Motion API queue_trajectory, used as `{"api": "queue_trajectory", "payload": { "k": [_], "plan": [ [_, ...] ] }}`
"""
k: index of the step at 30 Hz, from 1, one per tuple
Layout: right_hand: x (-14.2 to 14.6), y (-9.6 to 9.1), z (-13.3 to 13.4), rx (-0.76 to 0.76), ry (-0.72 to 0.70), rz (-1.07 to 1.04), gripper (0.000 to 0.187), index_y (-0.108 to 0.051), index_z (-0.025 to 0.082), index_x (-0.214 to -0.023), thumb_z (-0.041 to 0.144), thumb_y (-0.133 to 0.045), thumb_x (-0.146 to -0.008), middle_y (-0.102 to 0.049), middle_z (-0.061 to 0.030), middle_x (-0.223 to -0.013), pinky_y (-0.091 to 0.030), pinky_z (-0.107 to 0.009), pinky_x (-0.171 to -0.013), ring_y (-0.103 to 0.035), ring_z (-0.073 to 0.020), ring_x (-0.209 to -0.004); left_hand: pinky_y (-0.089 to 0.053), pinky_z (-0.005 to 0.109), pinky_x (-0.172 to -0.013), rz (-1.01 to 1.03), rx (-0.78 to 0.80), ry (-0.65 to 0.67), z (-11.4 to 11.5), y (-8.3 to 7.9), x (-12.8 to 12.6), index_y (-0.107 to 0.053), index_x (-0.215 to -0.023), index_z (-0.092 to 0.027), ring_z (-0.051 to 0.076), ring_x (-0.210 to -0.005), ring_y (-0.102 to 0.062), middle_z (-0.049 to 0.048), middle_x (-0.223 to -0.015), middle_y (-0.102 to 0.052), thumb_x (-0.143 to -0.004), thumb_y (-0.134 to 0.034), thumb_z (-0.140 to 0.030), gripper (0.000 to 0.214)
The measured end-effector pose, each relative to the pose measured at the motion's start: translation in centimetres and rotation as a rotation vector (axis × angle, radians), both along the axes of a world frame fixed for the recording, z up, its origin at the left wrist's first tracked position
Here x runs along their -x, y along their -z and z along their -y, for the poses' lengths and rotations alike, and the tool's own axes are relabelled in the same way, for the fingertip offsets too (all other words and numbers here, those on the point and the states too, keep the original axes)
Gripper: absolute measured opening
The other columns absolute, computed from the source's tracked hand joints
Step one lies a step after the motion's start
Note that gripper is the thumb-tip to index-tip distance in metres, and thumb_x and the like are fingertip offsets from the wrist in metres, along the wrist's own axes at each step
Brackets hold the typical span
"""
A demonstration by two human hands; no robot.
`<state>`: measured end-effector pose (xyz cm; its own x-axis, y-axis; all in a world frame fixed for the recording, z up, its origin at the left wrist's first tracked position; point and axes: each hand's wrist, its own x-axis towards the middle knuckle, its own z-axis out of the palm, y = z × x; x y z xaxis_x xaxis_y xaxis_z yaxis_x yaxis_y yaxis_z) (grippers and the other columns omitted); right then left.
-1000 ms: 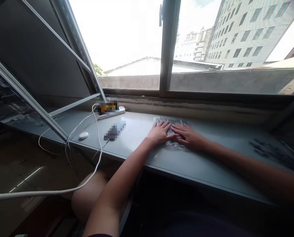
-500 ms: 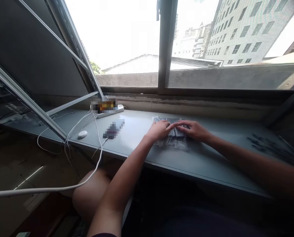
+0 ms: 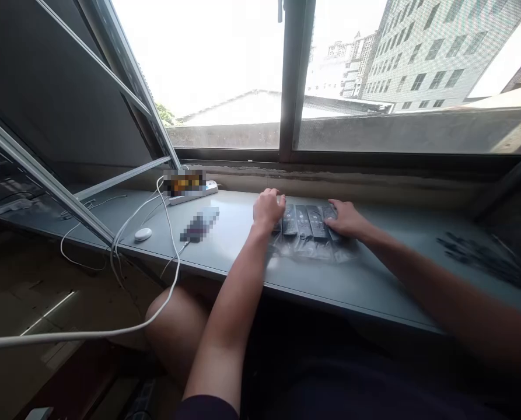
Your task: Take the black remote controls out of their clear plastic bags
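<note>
A clear plastic bag (image 3: pixel 315 251) lies flat on the table, with several dark flat packets (image 3: pixel 303 221) side by side in it. At its left edge is my left hand (image 3: pixel 269 209), its fingers curled over the end packet. My right hand (image 3: pixel 346 220) holds the opposite edge, with the thumb nearer me and a finger reaching along the far side. Parts of the outer packets are hidden under both hands. Between the hands, the middle packets show through the plastic.
Left of the bag lies a blurred-out phone-like object (image 3: pixel 199 224) on a white cable (image 3: pixel 172 280). A white round object (image 3: pixel 143 234) and a power strip (image 3: pixel 194 193) are farther left. Dark thin strips (image 3: pixel 483 256) lie at right. A metal frame (image 3: pixel 50 181) slants across the left side.
My hands, which met over the middle of the bag, have moved apart to its left and right edges. The row of packets is now uncovered and looks more spread out.
</note>
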<state>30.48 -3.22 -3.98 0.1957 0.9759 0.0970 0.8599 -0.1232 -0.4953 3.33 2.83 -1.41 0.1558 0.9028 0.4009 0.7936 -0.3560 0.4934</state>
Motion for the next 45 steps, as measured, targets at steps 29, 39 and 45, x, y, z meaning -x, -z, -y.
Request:
{"api": "queue_trajectory", "payload": {
  "k": [29,39,45],
  "plan": [
    [9.9,-3.2,10.9,0.308,-0.385,-1.363,0.037,-0.067,0.021,-0.101,0.048,-0.092,-0.096,-0.074,-0.0025,-0.086,-0.055,-0.024,-0.049,-0.063,-0.0137,-0.06,-0.034,0.026,-0.056,0.657,0.444,0.635,4.3,-0.7,0.1,-0.078,-0.084,-0.014,0.009,-0.056,-0.046,0.0008,-0.066,-0.062,-0.093,-0.068,-0.081,0.069],
    [9.6,-3.5,11.0,0.29,-0.375,-1.341,0.04,-0.066,0.022,-0.1,0.052,-0.092,-0.096,-0.073,-0.0009,-0.076,-0.054,-0.025,-0.05,-0.062,-0.0139,-0.056,-0.026,0.026,-0.05,0.699,0.699,0.63,4.2,-1.2,0.2,-0.073,-0.08,-0.014,0.009,-0.05,-0.04,-0.0001,-0.06,-0.053,-0.098,-0.068,-0.076,0.065],
    [9.3,-3.0,10.6,0.29,-0.324,-1.343,0.028,-0.071,0.021,-0.1,0.044,-0.088,-0.1,-0.077,-0.0051,-0.086,-0.06,-0.025,-0.052,-0.067,-0.0151,-0.062,-0.026,0.026,-0.051,0.658,0.624,0.619,3.8,-1.1,0.1,-0.071,-0.076,-0.015,0.009,-0.05,-0.039,-0.0012,-0.056,-0.049,-0.096,-0.071,-0.077,0.065]
  ]
}}
